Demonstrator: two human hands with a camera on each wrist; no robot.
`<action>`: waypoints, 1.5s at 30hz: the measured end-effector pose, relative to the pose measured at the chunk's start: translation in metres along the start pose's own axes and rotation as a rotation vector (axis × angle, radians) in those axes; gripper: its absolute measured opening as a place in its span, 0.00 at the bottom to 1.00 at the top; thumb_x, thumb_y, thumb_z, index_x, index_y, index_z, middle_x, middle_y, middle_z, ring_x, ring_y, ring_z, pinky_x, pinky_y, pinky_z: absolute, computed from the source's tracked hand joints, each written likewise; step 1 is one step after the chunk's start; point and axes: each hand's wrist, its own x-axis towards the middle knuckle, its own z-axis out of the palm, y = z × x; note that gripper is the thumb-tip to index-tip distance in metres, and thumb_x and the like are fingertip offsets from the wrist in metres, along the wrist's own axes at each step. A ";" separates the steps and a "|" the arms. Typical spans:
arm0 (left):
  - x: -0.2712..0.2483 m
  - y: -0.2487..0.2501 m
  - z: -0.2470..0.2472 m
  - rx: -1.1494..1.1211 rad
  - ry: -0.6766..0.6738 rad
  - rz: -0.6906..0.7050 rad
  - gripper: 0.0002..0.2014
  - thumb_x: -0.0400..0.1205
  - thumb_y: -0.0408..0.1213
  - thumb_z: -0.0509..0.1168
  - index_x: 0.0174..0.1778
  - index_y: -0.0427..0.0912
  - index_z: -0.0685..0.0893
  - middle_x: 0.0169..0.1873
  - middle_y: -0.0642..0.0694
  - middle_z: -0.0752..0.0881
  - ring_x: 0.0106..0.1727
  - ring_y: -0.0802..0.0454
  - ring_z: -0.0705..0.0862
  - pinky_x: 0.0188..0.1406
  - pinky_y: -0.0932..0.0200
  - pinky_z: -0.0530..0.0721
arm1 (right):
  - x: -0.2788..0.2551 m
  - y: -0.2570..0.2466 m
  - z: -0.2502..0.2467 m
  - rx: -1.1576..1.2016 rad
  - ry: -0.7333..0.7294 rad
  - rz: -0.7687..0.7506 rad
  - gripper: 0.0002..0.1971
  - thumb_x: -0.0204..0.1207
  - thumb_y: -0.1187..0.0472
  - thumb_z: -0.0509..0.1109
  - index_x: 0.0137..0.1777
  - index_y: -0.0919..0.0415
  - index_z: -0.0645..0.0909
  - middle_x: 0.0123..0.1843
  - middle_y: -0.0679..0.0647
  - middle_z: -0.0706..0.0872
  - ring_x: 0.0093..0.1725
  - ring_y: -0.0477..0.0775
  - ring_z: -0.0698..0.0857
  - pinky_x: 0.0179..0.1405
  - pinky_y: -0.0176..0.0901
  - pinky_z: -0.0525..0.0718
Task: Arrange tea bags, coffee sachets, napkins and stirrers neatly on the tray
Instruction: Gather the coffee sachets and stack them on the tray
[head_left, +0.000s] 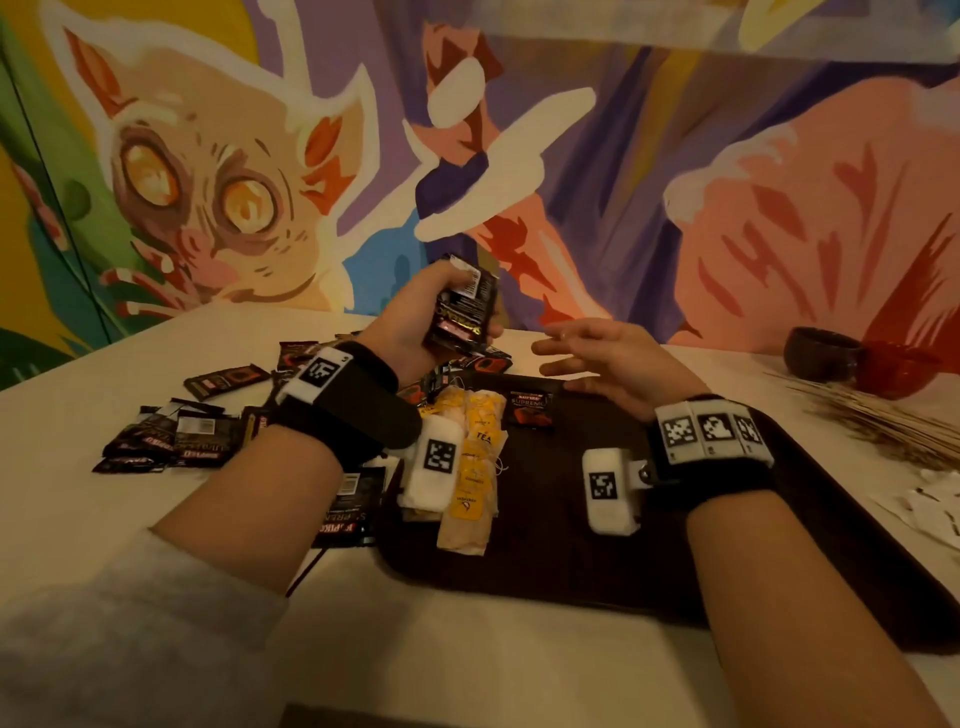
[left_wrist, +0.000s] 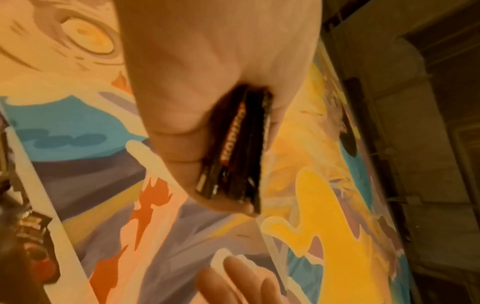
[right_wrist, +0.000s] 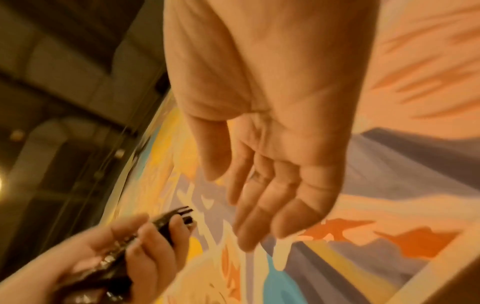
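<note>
Coffee sachets (head_left: 464, 306), glossy black with red lettering, sit stacked in the left hand (head_left: 410, 325), gripped edgewise. Right hand (head_left: 608, 358) hovers empty, fingers loosely spread, over the dark tray (head_left: 571, 561).

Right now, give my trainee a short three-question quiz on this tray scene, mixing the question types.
1. True or false: the right hand holds a coffee sachet.
2. Which lies on the dark rectangular tray? A) the bundle of thin wooden stirrers B) the row of yellow-tagged tea bags C) the white paper napkins
3. Fill in: the left hand grips a stack of black ___ sachets.

Key: 1 false, its fingers are open and empty. 2 B; the stirrers and napkins lie on the white table, to the tray's right. 3 coffee.
</note>
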 end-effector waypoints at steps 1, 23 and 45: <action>0.002 -0.004 0.003 -0.029 -0.021 -0.014 0.10 0.86 0.35 0.54 0.50 0.35 0.79 0.37 0.38 0.87 0.31 0.47 0.87 0.34 0.59 0.86 | -0.003 0.002 -0.001 0.109 -0.015 -0.026 0.12 0.83 0.61 0.61 0.63 0.60 0.80 0.56 0.56 0.88 0.51 0.54 0.87 0.45 0.42 0.81; 0.015 -0.024 -0.058 -0.026 0.223 -0.316 0.14 0.86 0.46 0.60 0.59 0.38 0.75 0.49 0.34 0.85 0.38 0.45 0.84 0.28 0.61 0.86 | 0.003 0.029 0.003 0.732 0.189 -0.057 0.15 0.82 0.61 0.62 0.65 0.67 0.75 0.59 0.65 0.86 0.52 0.59 0.89 0.39 0.40 0.88; 0.017 -0.017 -0.112 0.455 0.325 -0.506 0.14 0.83 0.25 0.61 0.63 0.33 0.71 0.44 0.31 0.86 0.25 0.49 0.87 0.19 0.60 0.85 | 0.029 0.065 -0.018 0.456 0.414 0.287 0.28 0.75 0.83 0.57 0.74 0.66 0.69 0.71 0.68 0.75 0.67 0.66 0.78 0.47 0.46 0.83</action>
